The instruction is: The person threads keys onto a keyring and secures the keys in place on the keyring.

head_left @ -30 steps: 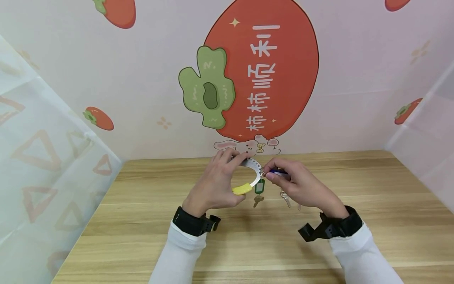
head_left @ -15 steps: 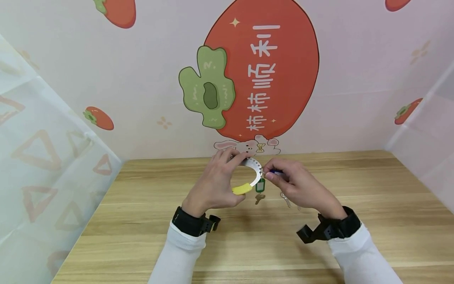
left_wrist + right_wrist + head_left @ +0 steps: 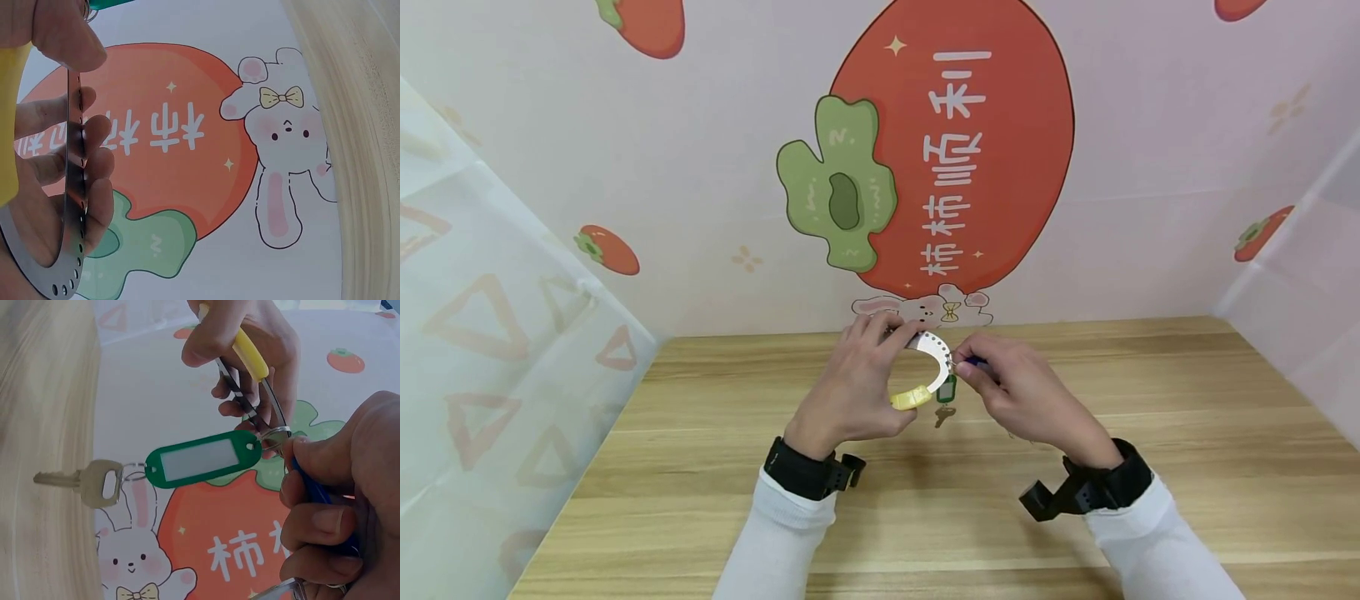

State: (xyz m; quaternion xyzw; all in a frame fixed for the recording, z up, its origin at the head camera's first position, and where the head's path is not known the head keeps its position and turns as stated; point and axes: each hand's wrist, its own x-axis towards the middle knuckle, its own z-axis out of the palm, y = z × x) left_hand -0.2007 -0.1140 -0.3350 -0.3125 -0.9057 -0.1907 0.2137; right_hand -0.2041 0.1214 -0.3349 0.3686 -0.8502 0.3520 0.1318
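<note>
My left hand [image 3: 853,392] grips a flat metal key hoop [image 3: 943,354] with a row of small holes and a yellow sleeve [image 3: 912,398], held above the table. In the right wrist view, a green key tag [image 3: 203,459] hangs by a split ring [image 3: 275,437] at the hoop's edge, with a brass-toned key [image 3: 100,481] on its other end. Right beside that edge, my right hand [image 3: 1033,396] pinches a blue key tag [image 3: 312,484], mostly covered by the fingers. Part of a metal key [image 3: 281,590] shows under those fingers. Whether the blue tag's ring touches the hoop cannot be told.
A wooden tabletop [image 3: 700,500] lies below both hands. Behind it stands a printed backdrop [image 3: 700,167] with a large persimmon and a rabbit. A pale sheet [image 3: 512,375] rises along the left side.
My right hand has shifted slightly left, closer to the hoop, and now covers more of the blue tag and the keys below it. The left hand stays nearly still; the green tag has swung a little.
</note>
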